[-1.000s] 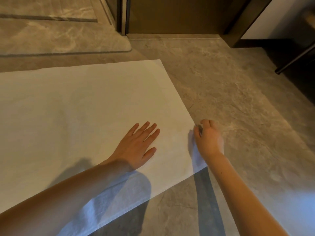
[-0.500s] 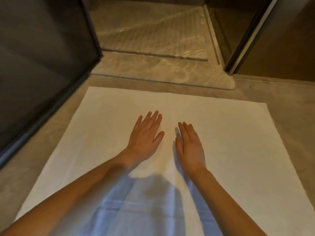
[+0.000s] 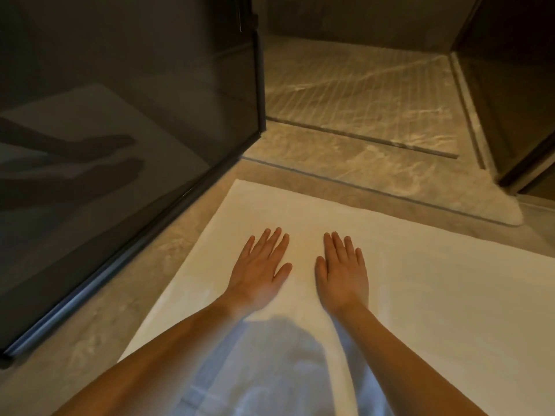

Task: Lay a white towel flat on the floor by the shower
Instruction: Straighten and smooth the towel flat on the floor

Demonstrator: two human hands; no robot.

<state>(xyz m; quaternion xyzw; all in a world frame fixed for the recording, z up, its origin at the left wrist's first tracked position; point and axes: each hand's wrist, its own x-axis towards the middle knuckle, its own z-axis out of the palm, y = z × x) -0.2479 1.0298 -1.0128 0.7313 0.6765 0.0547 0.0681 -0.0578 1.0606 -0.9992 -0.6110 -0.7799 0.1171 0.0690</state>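
Both hands flat, palms down on towel (image 3: 420, 295), fingers straight and slightly spread, gripping nothing. Left hand (image 3: 259, 267) and right hand (image 3: 342, 273) side by side, small gap between them. Towel lies spread on floor (image 3: 90, 334), far edge just short of shower threshold (image 3: 375, 175). Dark glass door (image 3: 120, 130) stands to left, reflecting arms. Shadow covers near part of towel.
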